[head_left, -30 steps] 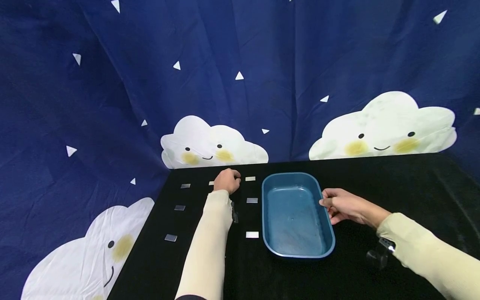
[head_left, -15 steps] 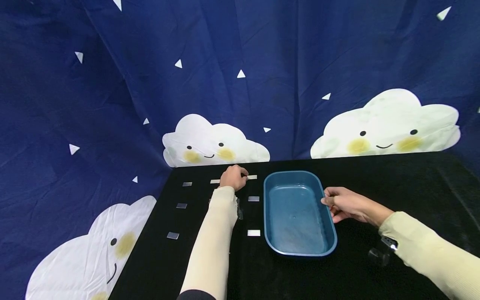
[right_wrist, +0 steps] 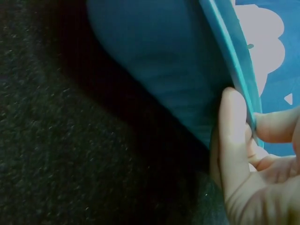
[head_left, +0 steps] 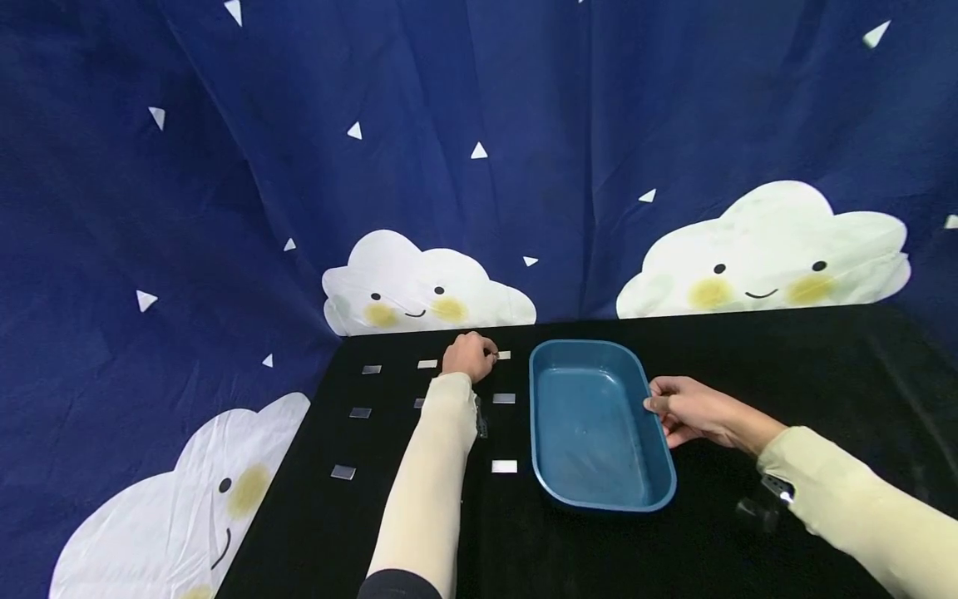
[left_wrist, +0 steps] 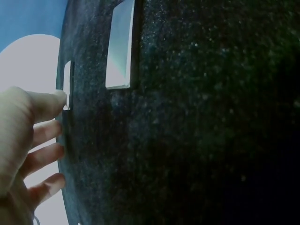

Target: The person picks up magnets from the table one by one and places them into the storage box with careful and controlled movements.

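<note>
My left hand (head_left: 470, 356) is at the back of the black surface, its thumb and fingertips at the left end of a small flat pale rectangular tile (head_left: 505, 355). In the left wrist view the thumb (left_wrist: 49, 104) lies against that tile (left_wrist: 68, 77), and the index fingertip is hidden behind it. My right hand (head_left: 699, 413) pinches the right rim of a blue rectangular plastic tub (head_left: 587, 424), thumb on one side and fingers on the other. The inside of the tub shows no contents. Nearer me in the same column lie a greyish tile (head_left: 504, 399) and a white tile (head_left: 505, 467).
Left of my forearm, more tiles lie in loose rows, among them a back tile (head_left: 372, 369), a middle tile (head_left: 360, 413) and a front tile (head_left: 343, 472). My left sleeve (head_left: 427, 466) covers part of the middle column. A blue cloud-print curtain (head_left: 449, 191) hangs behind the surface.
My left hand has moved right, from beside the middle column's back tile to the right column's back tile. The tub has shifted slightly right, with my right hand still on its rim.
</note>
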The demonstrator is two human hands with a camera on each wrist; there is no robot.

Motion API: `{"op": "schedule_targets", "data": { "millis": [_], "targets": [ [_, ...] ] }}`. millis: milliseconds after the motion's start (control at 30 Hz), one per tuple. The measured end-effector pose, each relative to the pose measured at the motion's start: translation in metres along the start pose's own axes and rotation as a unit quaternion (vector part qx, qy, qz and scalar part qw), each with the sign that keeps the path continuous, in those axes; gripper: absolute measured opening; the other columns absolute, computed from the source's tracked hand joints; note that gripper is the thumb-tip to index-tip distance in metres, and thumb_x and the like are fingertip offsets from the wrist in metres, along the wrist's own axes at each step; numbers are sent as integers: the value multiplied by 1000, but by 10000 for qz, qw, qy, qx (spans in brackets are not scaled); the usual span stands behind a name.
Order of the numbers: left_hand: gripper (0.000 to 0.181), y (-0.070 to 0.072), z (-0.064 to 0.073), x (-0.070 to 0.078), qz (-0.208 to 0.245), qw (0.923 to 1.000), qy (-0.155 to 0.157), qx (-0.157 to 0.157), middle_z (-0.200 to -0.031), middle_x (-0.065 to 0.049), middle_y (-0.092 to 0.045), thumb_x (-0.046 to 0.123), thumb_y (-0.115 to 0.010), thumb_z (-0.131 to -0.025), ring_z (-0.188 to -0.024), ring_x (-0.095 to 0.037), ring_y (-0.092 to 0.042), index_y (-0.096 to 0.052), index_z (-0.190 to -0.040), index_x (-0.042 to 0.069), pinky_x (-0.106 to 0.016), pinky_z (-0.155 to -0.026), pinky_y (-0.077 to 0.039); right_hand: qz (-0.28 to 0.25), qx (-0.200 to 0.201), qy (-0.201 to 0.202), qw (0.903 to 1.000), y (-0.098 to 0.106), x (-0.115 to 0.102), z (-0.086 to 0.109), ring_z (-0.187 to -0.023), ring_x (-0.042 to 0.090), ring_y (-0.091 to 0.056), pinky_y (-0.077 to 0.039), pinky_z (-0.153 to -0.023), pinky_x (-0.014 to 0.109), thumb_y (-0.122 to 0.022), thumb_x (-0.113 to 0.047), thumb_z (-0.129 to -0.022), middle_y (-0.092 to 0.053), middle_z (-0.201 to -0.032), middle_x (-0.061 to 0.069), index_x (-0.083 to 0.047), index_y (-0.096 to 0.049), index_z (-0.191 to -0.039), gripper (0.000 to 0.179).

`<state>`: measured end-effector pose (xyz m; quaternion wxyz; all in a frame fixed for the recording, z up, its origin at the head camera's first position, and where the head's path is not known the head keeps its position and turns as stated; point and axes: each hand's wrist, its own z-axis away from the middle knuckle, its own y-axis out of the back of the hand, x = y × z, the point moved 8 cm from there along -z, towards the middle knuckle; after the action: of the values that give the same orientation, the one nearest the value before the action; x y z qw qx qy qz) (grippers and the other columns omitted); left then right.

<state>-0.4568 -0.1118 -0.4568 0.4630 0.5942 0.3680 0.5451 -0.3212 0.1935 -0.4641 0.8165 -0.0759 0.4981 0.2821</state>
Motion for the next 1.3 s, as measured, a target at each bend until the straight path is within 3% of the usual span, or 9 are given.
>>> {"op": "schedule_targets", "data": {
  "millis": [367,700,1000,1300],
  "targets": [
    [17,-2,-5,-1,-81,9999,-30,103,-118,-1,-72,23,-69,-92,-100,-21,-66,-78,-106,17,-41,-91,-55,-119,-50,53,9999,-2,-4,1,-70,13,-63,-59,-66,28,-49,-20,-100,-60,-82,2,-9,-48,-103,10],
    [11,-3,-13,0,-358,9991,-63,195,-110,2,-73,21,-70,-91,-94,-19,-67,-79,-97,20,-41,-88,-56,-113,45,-1,9999,-1,-5,-2,-71,13,-63,-59,-67,29,-51,-21,-99,-60,-83,3,-11,-49,-102,11],
    [11,0,-14,1,-776,9970,27,-41,-107,3,-75,22,-72,-89,-102,-20,-66,-80,-96,22,-44,-91,-55,-114,-26,25,9999,-4,-3,-3,-70,12,-63,-59,-65,27,-52,-22,-99,-60,-83,2,-11,-49,-102,11],
    [10,-2,-20,2,-575,9980,50,-241,-107,3,-75,21,-72,-89,-103,-21,-64,-80,-95,19,-48,-96,-51,-76,98,-21,9999,-2,-6,0,-69,12,-64,-59,-65,28,-52,-21,-99,-60,-82,2,-10,-50,-102,11]
  ]
}}
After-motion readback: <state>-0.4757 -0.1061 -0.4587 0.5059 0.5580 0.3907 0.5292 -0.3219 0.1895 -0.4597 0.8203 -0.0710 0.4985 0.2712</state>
